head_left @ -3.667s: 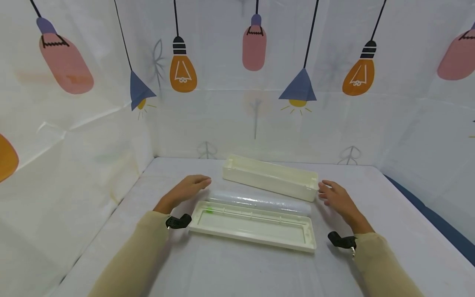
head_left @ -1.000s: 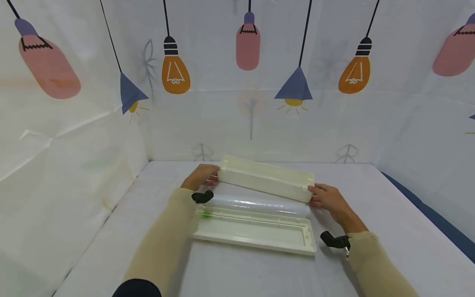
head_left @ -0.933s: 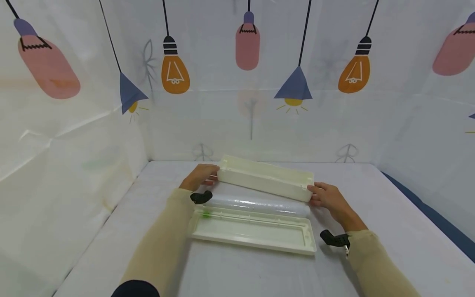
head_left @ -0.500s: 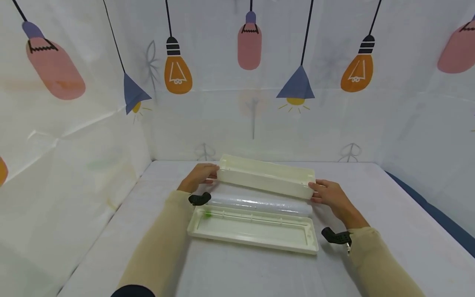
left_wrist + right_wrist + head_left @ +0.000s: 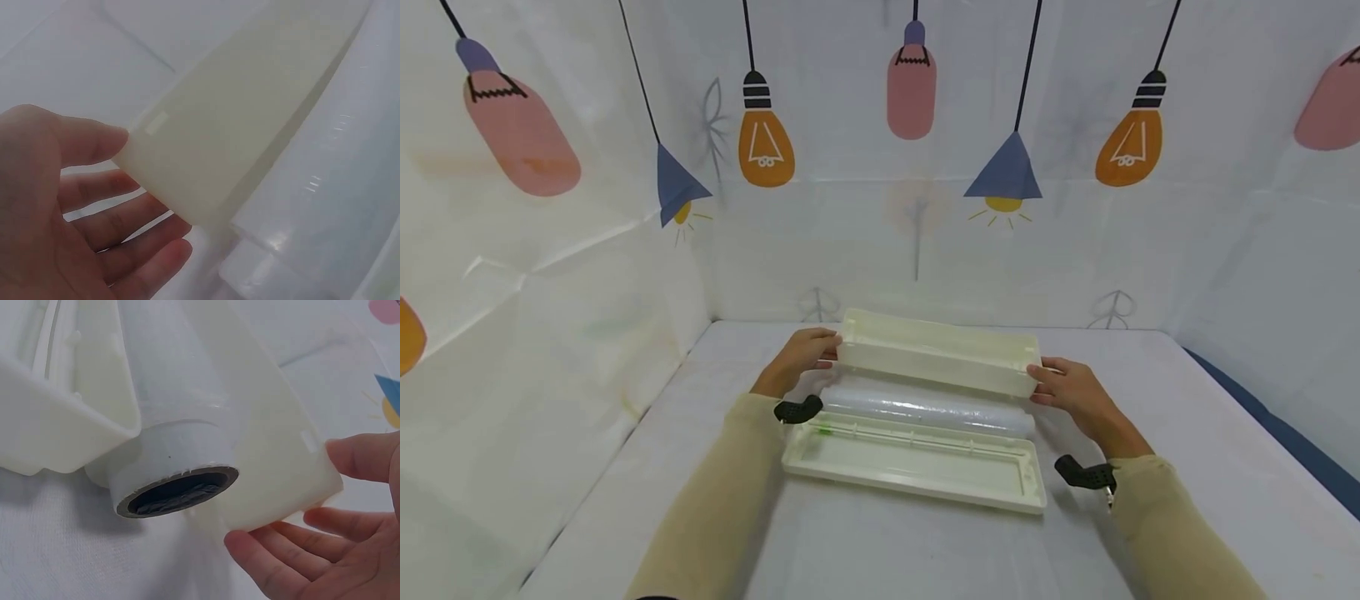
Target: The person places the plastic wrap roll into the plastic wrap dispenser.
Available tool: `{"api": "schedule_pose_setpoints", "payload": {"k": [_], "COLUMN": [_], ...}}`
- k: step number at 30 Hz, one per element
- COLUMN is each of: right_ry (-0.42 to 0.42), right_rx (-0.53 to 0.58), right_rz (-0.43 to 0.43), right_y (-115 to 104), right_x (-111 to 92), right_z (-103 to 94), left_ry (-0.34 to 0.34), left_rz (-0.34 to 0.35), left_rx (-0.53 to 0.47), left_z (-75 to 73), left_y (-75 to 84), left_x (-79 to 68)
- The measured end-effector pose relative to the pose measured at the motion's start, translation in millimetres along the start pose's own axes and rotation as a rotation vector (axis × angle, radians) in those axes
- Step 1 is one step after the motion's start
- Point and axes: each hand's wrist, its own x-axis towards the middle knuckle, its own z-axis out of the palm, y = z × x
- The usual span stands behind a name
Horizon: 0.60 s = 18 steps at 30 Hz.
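Note:
A long cream cling film dispenser box [image 5: 934, 363] lies across the far part of the table, its hollow side up. My left hand [image 5: 799, 357] holds its left end, with the thumb at the upper edge and the fingers below in the left wrist view. At the right end, my right hand [image 5: 1075, 393] grips the box between thumb and fingers. Just in front of it is a roll of cling film [image 5: 925, 408], whose cardboard core [image 5: 178, 494] shows in the right wrist view. Nearest me lies the dispenser lid [image 5: 917, 467], inner side up, with a rail along its far side.
A white cloth [image 5: 910, 550] covers the table. Behind and on the left hang white sheets [image 5: 827, 242] printed with lamps and bulbs. The table's right edge borders a dark blue strip [image 5: 1270, 417].
Both hands were apart from the box at first; they now hold its two ends. Its right end has swung slightly away from me, lining up more with the roll.

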Motion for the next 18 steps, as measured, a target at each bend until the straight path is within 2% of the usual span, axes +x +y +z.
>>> {"api": "schedule_pose_setpoints", "payload": {"k": [5, 11, 18], "right_ry": [-0.005, -0.043, -0.067], "right_rx": [-0.013, -0.045, -0.061], "right_rz": [-0.013, -0.014, -0.066], "right_y": [0, 0, -1], "right_x": [0, -1, 1], "right_z": [1.1, 3.8, 5.6], "left_ry": [0.035, 0.04, 0.054], "left_rz": [0.005, -0.006, 0.01], "left_rx": [-0.004, 0.032, 0.005], "left_z": [-1.2, -7.4, -10.3], "left_y": [2.3, -2.8, -7.4], "left_x": [-8.4, -24.0, -37.6]}}
